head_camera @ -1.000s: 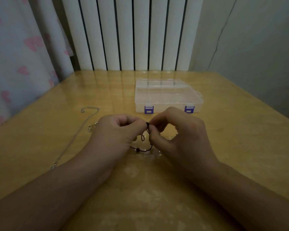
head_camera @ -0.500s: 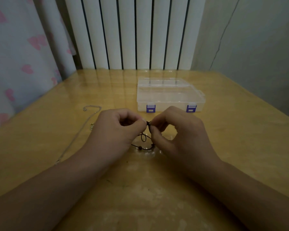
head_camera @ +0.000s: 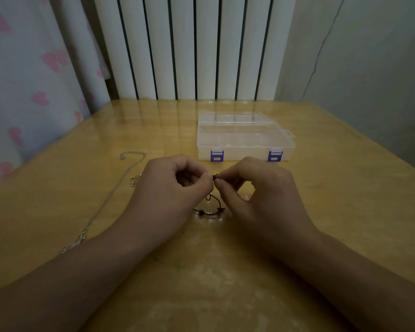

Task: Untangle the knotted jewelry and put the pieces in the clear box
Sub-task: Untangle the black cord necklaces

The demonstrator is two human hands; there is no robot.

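Observation:
A thin black cord with a dark bead (head_camera: 211, 207) hangs in loops between my hands and trails onto the table. My left hand (head_camera: 173, 192) and my right hand (head_camera: 256, 192) meet fingertip to fingertip, both pinching the cord's knot just above the tabletop. The clear box (head_camera: 244, 140) with two purple latches sits closed on the table right behind my hands. A silver chain (head_camera: 110, 200) lies stretched out on the table to the left of my left hand, with a small gold piece (head_camera: 135, 179) beside it.
The yellow wooden table (head_camera: 345, 212) has its back edge against a white radiator (head_camera: 189, 49). A curtain with pink hearts (head_camera: 29, 80) hangs at the left, and a grey wall stands to the right.
Both hands have stayed together on the knot, shifting slightly away from me with small finger movements. The cord's loops hang a little differently. The chain and box have not moved.

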